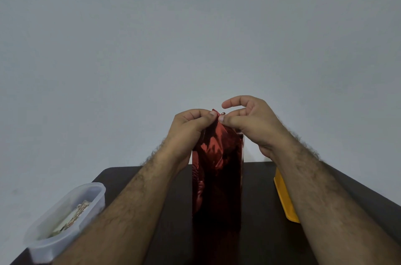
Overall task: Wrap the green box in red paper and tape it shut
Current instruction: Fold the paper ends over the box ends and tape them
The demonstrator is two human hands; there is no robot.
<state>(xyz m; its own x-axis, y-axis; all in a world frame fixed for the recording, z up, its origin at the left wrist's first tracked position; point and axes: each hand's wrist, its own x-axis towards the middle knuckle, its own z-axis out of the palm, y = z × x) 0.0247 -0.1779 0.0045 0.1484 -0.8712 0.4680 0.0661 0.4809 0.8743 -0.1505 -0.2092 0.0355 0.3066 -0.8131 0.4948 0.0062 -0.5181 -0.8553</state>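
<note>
Both forearms reach forward, left hand (191,125) and right hand (251,121) raised together, fingertips pinched.

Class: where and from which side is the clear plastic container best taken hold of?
Grip the clear plastic container across its two long walls, just under the protruding rim, coming from above. It is open-topped, narrow enough to span, and its lip should resist slipping. The left forearm partly overlaps it.
</note>
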